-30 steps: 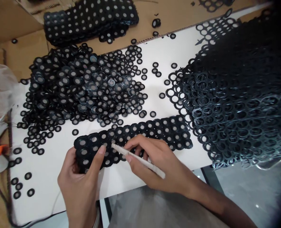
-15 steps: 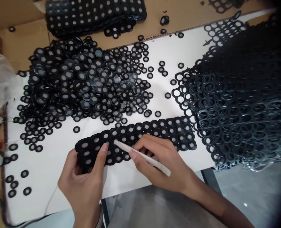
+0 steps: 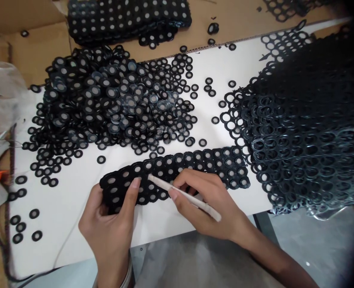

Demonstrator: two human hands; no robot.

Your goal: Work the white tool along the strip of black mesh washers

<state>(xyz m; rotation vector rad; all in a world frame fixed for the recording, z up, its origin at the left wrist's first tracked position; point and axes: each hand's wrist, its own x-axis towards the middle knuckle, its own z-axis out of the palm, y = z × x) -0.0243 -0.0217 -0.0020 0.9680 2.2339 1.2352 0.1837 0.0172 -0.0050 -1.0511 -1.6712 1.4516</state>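
A long black sheet of joined rings (image 3: 195,162) lies across the near part of the white table (image 3: 75,200). My left hand (image 3: 111,224) grips the sheet's left end, thumb on top and fingers curled under it. My right hand (image 3: 203,204) pinches a thin pale stick (image 3: 183,194) like a pen. The stick's tip rests on the sheet just right of my left thumb.
A big heap of loose black rings (image 3: 111,104) covers the table's back left. A mound of emptied black mesh sheets (image 3: 309,116) fills the right side. More ring sheets (image 3: 129,18) are stacked on brown cardboard (image 3: 21,52) behind. A clear plastic bag (image 3: 0,96) lies at the left edge.
The view has shifted slightly, so everything sits a little to the right and higher. Both hands keep the same hold on the sheet and the stick.
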